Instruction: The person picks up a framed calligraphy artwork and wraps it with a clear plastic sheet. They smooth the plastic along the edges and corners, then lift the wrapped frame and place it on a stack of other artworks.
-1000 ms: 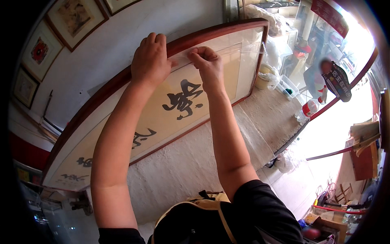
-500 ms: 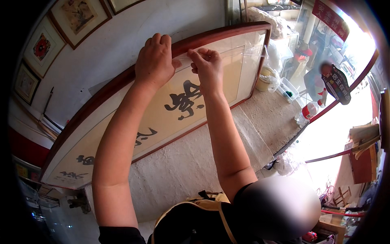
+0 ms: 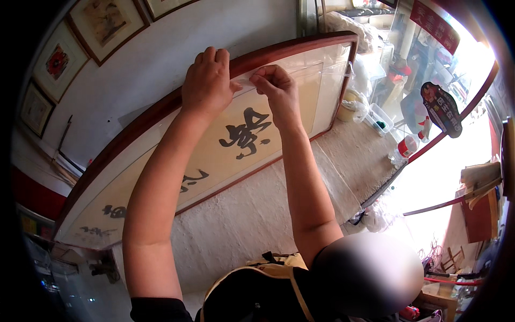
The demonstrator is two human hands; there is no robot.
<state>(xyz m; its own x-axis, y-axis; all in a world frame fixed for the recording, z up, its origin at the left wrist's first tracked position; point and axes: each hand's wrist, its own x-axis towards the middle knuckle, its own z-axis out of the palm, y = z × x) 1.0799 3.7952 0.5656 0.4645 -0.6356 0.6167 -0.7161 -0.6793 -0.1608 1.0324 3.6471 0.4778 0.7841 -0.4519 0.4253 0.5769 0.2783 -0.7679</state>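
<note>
A large framed calligraphy piece [image 3: 289,115] leans on its long side across the middle of the view, with black brush characters on cream paper. Its dark red wooden frame [image 3: 145,115] runs along the top. My left hand [image 3: 209,80] is closed over the top rail, fingers behind it and thumb on the front. Just right of it, my right hand [image 3: 276,88] pinches the edge of a thin, clear plastic film below the rail. The film [image 3: 330,67] looks wrinkled and shiny toward the upper right corner; its full extent is hard to see.
The frame stands on a rough, pale covered bench [image 3: 252,209]. Toward its right end are a clear plastic tub [image 3: 380,121], a bottle with a red label [image 3: 405,147] and plastic bags [image 3: 362,80]. Smaller framed pictures [image 3: 104,27] hang on the wall behind.
My right hand has shifted slightly right and down, its fingers curling more tightly around the film edge. My left hand stays on the top rail.
</note>
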